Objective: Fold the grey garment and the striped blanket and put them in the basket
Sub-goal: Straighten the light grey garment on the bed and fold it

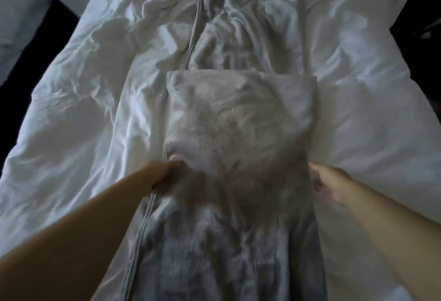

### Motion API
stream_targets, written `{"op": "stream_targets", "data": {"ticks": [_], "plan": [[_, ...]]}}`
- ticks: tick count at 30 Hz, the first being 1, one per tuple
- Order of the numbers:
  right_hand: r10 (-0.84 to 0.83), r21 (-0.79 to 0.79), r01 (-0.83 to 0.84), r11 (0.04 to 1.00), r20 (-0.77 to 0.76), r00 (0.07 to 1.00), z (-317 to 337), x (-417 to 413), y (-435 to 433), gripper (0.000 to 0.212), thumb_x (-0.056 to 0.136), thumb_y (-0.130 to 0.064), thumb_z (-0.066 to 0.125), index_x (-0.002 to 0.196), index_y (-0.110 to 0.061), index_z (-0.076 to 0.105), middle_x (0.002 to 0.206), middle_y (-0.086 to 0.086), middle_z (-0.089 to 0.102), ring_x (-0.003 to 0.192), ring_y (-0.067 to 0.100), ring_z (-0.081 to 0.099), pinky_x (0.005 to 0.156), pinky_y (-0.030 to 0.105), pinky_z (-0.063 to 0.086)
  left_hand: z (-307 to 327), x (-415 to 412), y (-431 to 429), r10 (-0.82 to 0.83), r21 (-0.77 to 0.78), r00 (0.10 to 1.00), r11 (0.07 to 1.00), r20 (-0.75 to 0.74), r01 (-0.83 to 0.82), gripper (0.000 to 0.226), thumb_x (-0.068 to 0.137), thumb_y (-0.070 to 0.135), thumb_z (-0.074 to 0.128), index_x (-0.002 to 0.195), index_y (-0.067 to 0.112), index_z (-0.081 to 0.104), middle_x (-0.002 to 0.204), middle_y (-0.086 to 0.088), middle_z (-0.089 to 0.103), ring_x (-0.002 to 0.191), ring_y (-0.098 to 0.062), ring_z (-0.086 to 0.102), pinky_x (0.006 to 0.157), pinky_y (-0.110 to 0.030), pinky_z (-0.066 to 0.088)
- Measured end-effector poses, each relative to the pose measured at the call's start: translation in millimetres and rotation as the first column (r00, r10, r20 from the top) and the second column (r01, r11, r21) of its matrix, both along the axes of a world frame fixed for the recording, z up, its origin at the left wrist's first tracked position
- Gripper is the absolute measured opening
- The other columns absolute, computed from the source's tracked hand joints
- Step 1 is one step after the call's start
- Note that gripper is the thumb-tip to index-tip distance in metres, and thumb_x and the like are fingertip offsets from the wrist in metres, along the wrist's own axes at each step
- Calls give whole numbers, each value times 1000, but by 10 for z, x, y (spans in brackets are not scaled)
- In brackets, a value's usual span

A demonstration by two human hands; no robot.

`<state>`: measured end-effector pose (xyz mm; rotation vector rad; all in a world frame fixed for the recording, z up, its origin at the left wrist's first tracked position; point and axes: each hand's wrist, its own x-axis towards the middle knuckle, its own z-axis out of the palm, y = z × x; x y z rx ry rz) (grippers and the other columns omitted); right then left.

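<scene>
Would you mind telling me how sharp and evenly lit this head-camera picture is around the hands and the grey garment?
Head view: dim, soft light; the right hand is smeared by motion blur, the left hand a little sharper; the grey garment looks fuzzy near both hands, with a warm shadow there; the white bedding is brighter with crisper creases; the wide lens bends the edges.

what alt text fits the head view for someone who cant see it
Two bare hands, left hand and right hand, grip the side edges of a fluffy grey garment partly folded lengthwise on a rumpled white duvet.
</scene>
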<state>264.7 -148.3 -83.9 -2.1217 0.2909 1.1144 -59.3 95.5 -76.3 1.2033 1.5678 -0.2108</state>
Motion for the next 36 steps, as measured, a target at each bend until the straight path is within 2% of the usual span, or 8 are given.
{"op": "stream_targets", "data": {"ticks": [5, 11, 15, 18, 22, 27, 31, 36], "plan": [[-75, -37, 71, 997, -106, 992, -413, -825, -755, 49, 81, -38, 71, 115, -3, 66, 111, 19, 68, 103, 35, 65, 97, 51, 49, -182, -387, -701, 60, -1, 997, 998, -57, -60, 40, 75, 54, 72, 85, 16, 66, 84, -6, 69, 70, -18, 63, 57, -23, 47], [-14, 37, 15, 999, -35, 999, -30, -685, -799, 24, 84, -10, 68, 104, 4, 66, 85, 19, 72, 72, 30, 69, 75, 45, 55, 51, -616, -1022, 52, -194, 999, 980, -11, -54, 45, 71, 43, 80, 98, 8, 70, 92, -12, 74, 85, -29, 70, 82, -39, 57], [-112, 172, 69, 983, 251, 962, 427, -82, -408, 18, 90, -18, 64, 100, -3, 67, 93, 13, 69, 79, 20, 67, 79, 40, 54, 248, -356, -492, 456, 25, 843, 876, 285, -482, 26, 80, 35, 74, 93, 13, 68, 76, -6, 70, 66, -20, 66, 61, -28, 54], [-272, 381, 212, 900, 110, 956, 591, 212, -223, 18, 97, -33, 52, 90, -19, 62, 71, -4, 68, 62, 8, 62, 60, 28, 48, 354, -257, -65, 450, 23, 777, 860, 441, -511, 30, 81, 49, 68, 87, 21, 64, 73, 1, 61, 62, -14, 57, 56, -26, 44], [-23, 55, 24, 998, -14, 1000, 140, 79, -578, 46, 93, -45, 53, 128, -14, 54, 99, 4, 59, 91, 21, 57, 77, 32, 43, 119, -452, -244, 191, -52, 967, 981, 171, -185, 45, 78, 59, 66, 99, 19, 64, 78, -1, 58, 68, -15, 53, 59, -27, 40], [3, -215, -16, 977, -60, 998, -426, -488, -1418, 56, 85, -35, 68, 125, 2, 58, 125, 21, 61, 113, 36, 58, 99, 49, 47, -177, -859, -1087, 68, -251, 997, 965, -24, -72, 46, 78, 44, 74, 101, 5, 69, 86, -12, 72, 71, -24, 66, 65, -27, 53], [-35, -278, -15, 960, -175, 984, -435, -808, -1879, 44, 83, -35, 70, 109, 1, 66, 109, 26, 66, 91, 37, 65, 67, 39, 50, -182, -1108, -1676, 72, -72, 985, 994, -159, -85, 36, 80, 29, 76, 98, 1, 63, 92, -18, 68, 77, -28, 63, 68, -28, 49], [37, -220, -72, 973, -162, 986, -118, -782, -2070, 44, 85, -33, 70, 109, 3, 64, 104, 27, 67, 90, 39, 65, 77, 48, 52, 124, -1270, -1997, 123, 184, 965, 979, -229, -81, 30, 94, 25, 57, 94, -4, 66, 96, -28, 67, 87, -37, 63, 74, -36, 47]]}}
